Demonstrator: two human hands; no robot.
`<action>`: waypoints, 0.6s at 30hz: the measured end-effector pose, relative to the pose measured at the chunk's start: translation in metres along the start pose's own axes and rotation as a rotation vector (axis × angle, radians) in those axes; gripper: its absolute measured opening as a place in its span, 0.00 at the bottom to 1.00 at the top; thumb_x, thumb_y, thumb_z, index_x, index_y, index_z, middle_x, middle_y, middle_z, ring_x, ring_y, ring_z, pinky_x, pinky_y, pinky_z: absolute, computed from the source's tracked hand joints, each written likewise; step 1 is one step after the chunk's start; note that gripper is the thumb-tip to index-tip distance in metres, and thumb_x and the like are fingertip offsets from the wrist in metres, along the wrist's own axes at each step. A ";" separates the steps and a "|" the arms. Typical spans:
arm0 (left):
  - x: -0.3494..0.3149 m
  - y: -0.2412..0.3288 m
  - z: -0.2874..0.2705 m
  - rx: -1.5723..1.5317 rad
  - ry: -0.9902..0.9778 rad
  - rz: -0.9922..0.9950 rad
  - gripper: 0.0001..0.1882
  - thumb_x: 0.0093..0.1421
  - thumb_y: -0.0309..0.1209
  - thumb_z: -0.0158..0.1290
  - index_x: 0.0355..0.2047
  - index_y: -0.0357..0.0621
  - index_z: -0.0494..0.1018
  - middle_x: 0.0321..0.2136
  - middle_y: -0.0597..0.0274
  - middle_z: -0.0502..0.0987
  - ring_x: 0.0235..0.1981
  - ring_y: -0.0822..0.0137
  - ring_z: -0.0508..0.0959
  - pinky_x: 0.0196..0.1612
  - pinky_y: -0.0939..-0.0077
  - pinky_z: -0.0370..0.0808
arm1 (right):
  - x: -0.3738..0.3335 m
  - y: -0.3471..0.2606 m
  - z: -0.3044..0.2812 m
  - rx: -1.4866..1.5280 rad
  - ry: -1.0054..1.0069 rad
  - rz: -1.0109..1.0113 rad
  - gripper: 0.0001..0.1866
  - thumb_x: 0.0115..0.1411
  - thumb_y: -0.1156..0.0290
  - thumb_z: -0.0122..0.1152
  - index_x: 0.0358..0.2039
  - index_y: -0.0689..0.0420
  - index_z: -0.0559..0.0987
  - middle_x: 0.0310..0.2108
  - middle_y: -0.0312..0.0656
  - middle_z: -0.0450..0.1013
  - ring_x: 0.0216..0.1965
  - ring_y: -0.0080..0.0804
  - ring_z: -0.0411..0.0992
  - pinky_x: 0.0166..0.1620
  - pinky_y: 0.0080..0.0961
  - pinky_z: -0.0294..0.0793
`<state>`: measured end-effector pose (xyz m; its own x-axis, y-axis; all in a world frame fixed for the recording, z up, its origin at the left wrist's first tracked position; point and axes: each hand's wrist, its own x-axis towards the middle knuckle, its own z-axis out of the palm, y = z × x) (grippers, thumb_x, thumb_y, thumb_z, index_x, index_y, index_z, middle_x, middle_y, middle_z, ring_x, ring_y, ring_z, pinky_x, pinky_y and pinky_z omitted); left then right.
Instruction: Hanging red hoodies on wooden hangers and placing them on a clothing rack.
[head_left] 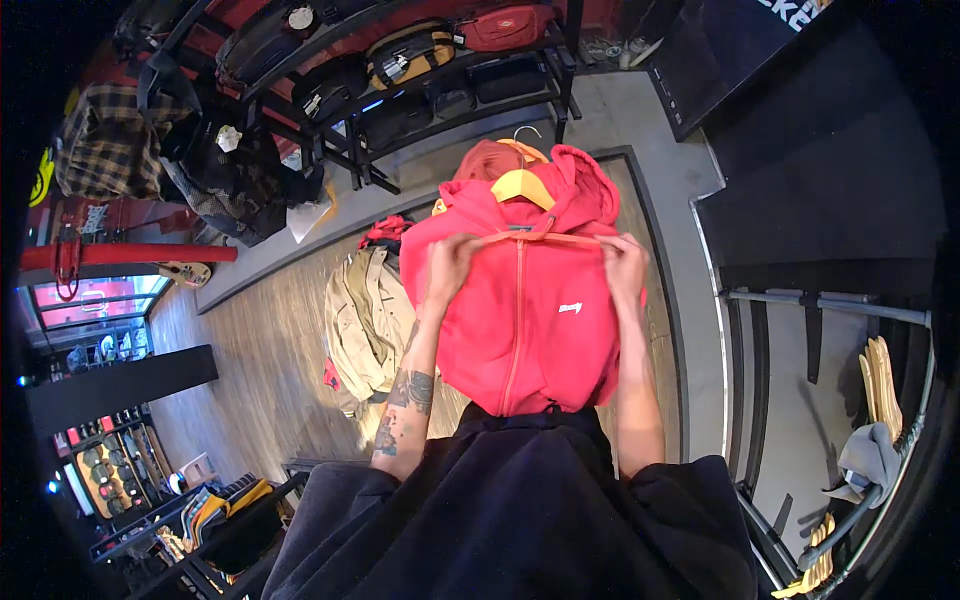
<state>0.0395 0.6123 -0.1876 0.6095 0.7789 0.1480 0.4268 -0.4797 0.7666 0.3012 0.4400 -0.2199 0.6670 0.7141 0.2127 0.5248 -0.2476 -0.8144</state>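
Observation:
A red zip-up hoodie (480, 320) hangs in front of me, spread upright on a wooden hanger (522, 187), its zipper running down the middle. Across its neckline stretches a lighter orange-red drawstring (570, 239). My left hand (453, 263) is closed on the left end of this cord, against the hoodie's chest. On the other side my right hand (625, 263) pinches the right end. The cord looks taut and nearly level between them. The fingertips of both hands are partly hidden.
Behind the hoodie another reddish garment (485, 160) shows. Beige jackets (365, 310) lie on the wooden floor to the left. A black rack of bags (410, 60) stands at the back. Rails with wooden hangers (882, 385) are on the right, and a clothes rack (215, 505) is at lower left.

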 end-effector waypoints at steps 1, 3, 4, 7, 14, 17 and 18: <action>-0.003 -0.003 -0.006 0.024 0.016 -0.028 0.09 0.61 0.26 0.55 0.39 0.35 0.79 0.26 0.43 0.79 0.29 0.55 0.83 0.31 0.66 0.77 | -0.003 0.009 -0.005 0.012 0.053 0.154 0.09 0.53 0.84 0.59 0.29 0.59 0.85 0.24 0.46 0.76 0.30 0.39 0.78 0.35 0.31 0.75; -0.010 -0.006 -0.010 0.050 0.036 -0.129 0.07 0.61 0.27 0.54 0.34 0.35 0.77 0.25 0.45 0.79 0.27 0.56 0.83 0.31 0.67 0.76 | -0.011 0.020 -0.006 0.002 0.025 0.149 0.10 0.52 0.84 0.59 0.31 0.58 0.85 0.25 0.47 0.76 0.30 0.39 0.78 0.35 0.31 0.75; -0.013 -0.005 -0.009 0.049 0.064 -0.191 0.07 0.62 0.27 0.53 0.32 0.34 0.77 0.24 0.46 0.79 0.27 0.56 0.82 0.30 0.67 0.76 | -0.015 0.021 -0.003 -0.019 -0.106 0.129 0.09 0.52 0.85 0.60 0.32 0.60 0.84 0.27 0.45 0.77 0.31 0.37 0.78 0.35 0.29 0.76; -0.018 0.003 0.005 -0.116 -0.036 -0.145 0.08 0.62 0.29 0.54 0.32 0.35 0.75 0.23 0.47 0.78 0.26 0.56 0.81 0.30 0.70 0.75 | -0.023 0.005 0.013 -0.006 -0.306 0.060 0.10 0.54 0.74 0.66 0.38 0.59 0.81 0.33 0.43 0.77 0.33 0.36 0.78 0.36 0.32 0.76; 0.001 0.035 0.024 0.041 -0.045 -0.094 0.08 0.64 0.28 0.51 0.34 0.34 0.74 0.25 0.45 0.76 0.25 0.56 0.78 0.30 0.65 0.71 | -0.007 -0.049 0.045 -0.087 -0.388 0.165 0.19 0.58 0.53 0.64 0.37 0.57 0.76 0.32 0.45 0.76 0.35 0.44 0.75 0.39 0.41 0.72; 0.013 0.051 0.037 0.019 0.259 0.102 0.07 0.64 0.21 0.47 0.37 0.33 0.75 0.28 0.45 0.78 0.30 0.54 0.80 0.36 0.66 0.75 | -0.004 -0.058 0.047 -0.094 -0.499 0.080 0.15 0.64 0.60 0.56 0.32 0.61 0.75 0.31 0.50 0.73 0.37 0.49 0.73 0.39 0.42 0.71; 0.016 0.056 0.041 0.034 0.377 0.188 0.09 0.63 0.19 0.45 0.39 0.33 0.75 0.30 0.46 0.80 0.32 0.53 0.82 0.39 0.67 0.76 | -0.005 -0.061 0.049 0.002 -0.349 -0.035 0.14 0.66 0.63 0.52 0.32 0.61 0.75 0.29 0.51 0.72 0.36 0.50 0.72 0.38 0.43 0.70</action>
<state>0.1005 0.5818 -0.1680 0.3942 0.7667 0.5067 0.3569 -0.6358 0.6844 0.2401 0.4837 -0.1971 0.4271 0.9032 0.0431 0.5425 -0.2178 -0.8113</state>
